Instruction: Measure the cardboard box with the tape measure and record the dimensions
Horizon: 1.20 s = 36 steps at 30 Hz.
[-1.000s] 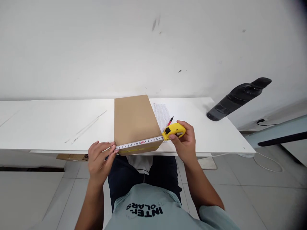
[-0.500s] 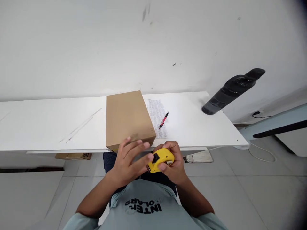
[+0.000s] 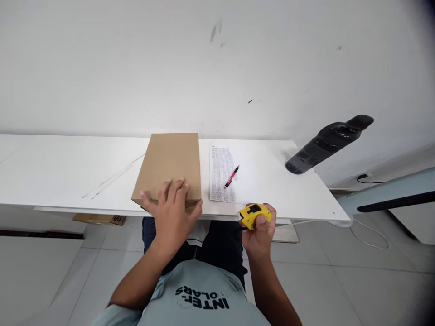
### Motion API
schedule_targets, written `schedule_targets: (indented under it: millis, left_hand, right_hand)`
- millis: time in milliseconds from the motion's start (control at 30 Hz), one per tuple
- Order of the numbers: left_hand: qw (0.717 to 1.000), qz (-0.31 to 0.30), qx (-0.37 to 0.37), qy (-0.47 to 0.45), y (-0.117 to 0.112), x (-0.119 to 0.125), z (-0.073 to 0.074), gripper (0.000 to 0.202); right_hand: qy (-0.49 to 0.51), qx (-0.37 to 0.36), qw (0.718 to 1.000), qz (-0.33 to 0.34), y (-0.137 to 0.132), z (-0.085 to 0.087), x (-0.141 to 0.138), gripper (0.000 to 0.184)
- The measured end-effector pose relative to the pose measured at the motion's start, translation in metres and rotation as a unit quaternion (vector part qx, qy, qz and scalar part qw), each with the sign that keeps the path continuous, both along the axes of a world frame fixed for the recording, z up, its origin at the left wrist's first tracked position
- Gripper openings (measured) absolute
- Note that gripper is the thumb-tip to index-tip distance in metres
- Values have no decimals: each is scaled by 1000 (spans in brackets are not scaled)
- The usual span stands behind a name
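A brown cardboard box (image 3: 171,156) lies on the white table, its near side at the front edge. My left hand (image 3: 171,219) is open, with fingers spread over the box's near top edge. The thumb is by the box's near right corner. My right hand (image 3: 260,237) is closed around a yellow tape measure (image 3: 252,216) with a black patch on top, held at the table's front edge. No long stretch of blade shows out of it. Right of the box lies a handwritten sheet of paper (image 3: 219,181), with a red and black pen (image 3: 232,176) across it.
A dark bottle (image 3: 326,142) stands toward the right end of the white table (image 3: 272,176). The wall (image 3: 152,68) runs along the table's back. Below the table are another cardboard box (image 3: 99,218) and a white cable (image 3: 370,244) on the floor.
My left hand has left the tape measure and come down on the box. The box has turned and now sits straighter. My right hand has moved right with the tape measure.
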<state>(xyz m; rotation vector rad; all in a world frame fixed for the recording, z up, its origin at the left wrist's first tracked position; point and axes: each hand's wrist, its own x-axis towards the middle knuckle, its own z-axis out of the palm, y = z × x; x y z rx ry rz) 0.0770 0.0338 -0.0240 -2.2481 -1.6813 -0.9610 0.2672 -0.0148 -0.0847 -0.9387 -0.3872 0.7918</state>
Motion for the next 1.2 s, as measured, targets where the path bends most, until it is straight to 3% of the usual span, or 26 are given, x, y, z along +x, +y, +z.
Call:
schedule_targets:
  millis: [133, 233, 400, 533, 633, 700, 767, 833, 900, 1033, 1200]
  left_hand:
    - [997, 75, -15, -12, -15, -36, -4, 43]
    - [994, 92, 14, -53, -16, -81, -9, 44]
    - [974, 71, 85, -197, 8, -164, -19, 43]
    - [971, -14, 63, -231, 38, -199, -25, 37]
    - [968, -58, 54, -238, 52, -196, -24, 26]
    - [965, -82, 101, -228, 48, -179, -19, 24]
    - [958, -146, 152, -194, 32, -155, -9, 31]
    - [945, -259, 156, -122, 9, -129, 2, 44]
    - [927, -334, 161, -48, -12, -110, 10, 41]
    - [914, -325, 241, 5, -25, -100, 11, 19]
    - [911, -317, 265, 18, -7, -116, 2, 24]
  right_hand:
    - [-3, -19, 1000, -16, 3, -4, 7, 62]
    - [-13, -26, 999, -19, 4, -4, 10, 62]
    - [-63, -30, 998, 7, 3, -6, 7, 54]
    - [-123, -11, 991, 53, 6, -8, -1, 47]
    - [-169, -3, 982, 82, 9, -3, -19, 48]
    - [-184, -9, 974, 130, 9, 7, -36, 48]
    - [-189, -7, 964, 187, 7, 19, -57, 48]
    - [-197, 13, 952, 235, 6, 32, -76, 49]
    - [-207, 35, 940, 270, 4, 42, -90, 49]
    - [-229, 39, 929, 287, 2, 48, -103, 44]
    - [-236, 26, 935, 265, 3, 46, -100, 45]
